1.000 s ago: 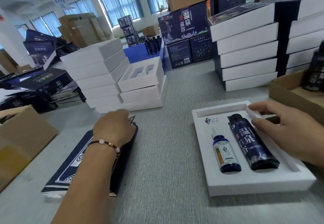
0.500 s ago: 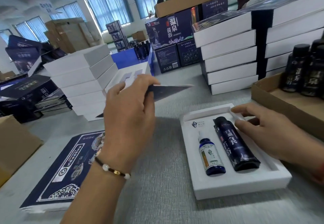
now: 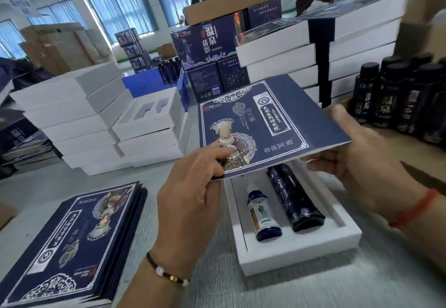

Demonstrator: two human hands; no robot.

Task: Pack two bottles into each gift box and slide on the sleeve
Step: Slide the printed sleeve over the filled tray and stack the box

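Both hands hold the flat blue sleeve (image 3: 263, 124) above the far end of the white box (image 3: 299, 257) near the table's right edge, left hand (image 3: 193, 187) pinching its near-left corner, right hand (image 3: 357, 153) its right edge; it looks light, thin and easily creased, so edge grips suit it

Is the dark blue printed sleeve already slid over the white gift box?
No: both hands hold the sleeve above the open box.
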